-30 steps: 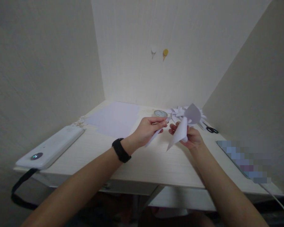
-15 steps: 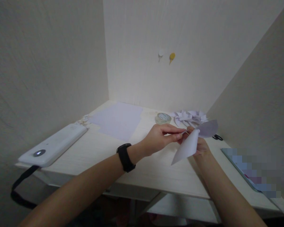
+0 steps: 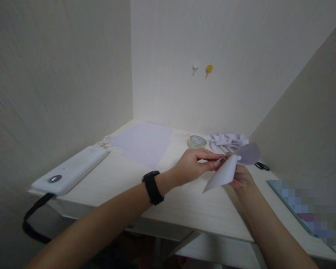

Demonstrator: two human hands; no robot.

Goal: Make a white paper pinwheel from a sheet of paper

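A white paper pinwheel with curled blades is held up above the right part of the desk. My left hand, with a black watch on its wrist, pinches a paper edge of it between thumb and fingers. Behind the paper, my right hand is closed on the pinwheel near its middle. The blades cover most of the right fingers. More folded white paper pinwheels lie in a heap at the back, just past the hands.
A roll of clear tape lies beside the heap. White paper sheets spread over the back left. At the left stands a white device with a black strap. Black-handled scissors and a tablet-like screen are at the right.
The camera view has turned slightly, so everything sits a little further right. Both hands keep almost the same hold on the pinwheel.
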